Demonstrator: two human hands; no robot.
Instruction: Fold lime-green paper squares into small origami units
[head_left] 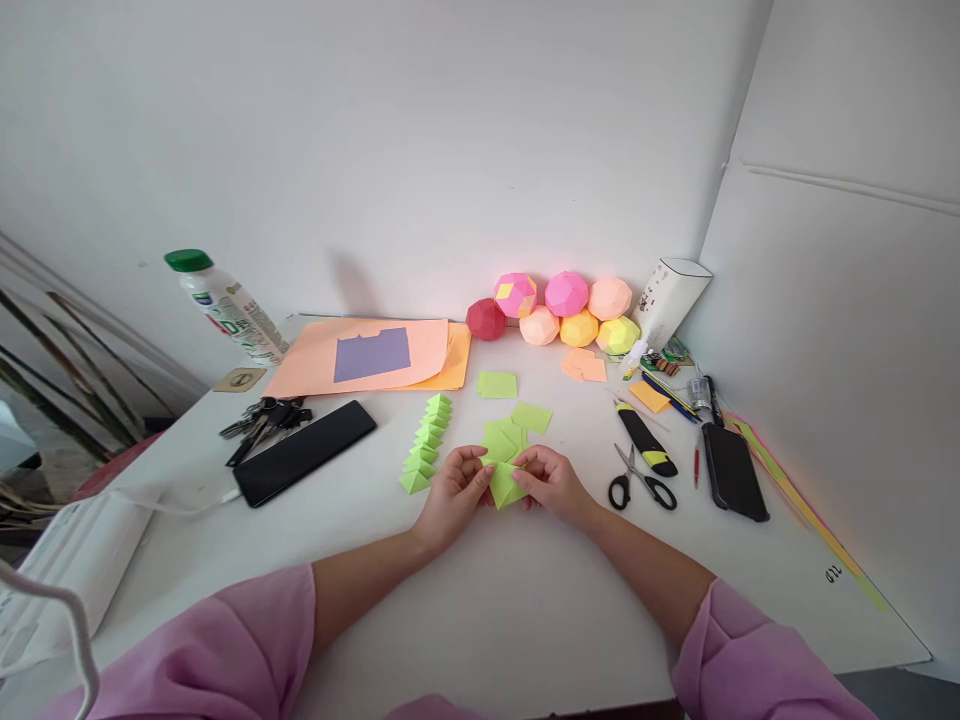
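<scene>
Between my two hands is a lime-green folded paper piece, held low over the table's middle. My left hand pinches its left edge with thumb and fingers. On the opposite edge, my right hand is closed in the same way. Just behind the fingers lie loose green paper squares, partly overlapping, with a green slip and a small green stack farther back. To the left of my left hand runs a row of folded green paper units.
Scissors and a box cutter lie to the right, near a phone. Paper balls are piled against the wall. Leftward are a black power bank or phone, keys, coloured sheets and a bottle.
</scene>
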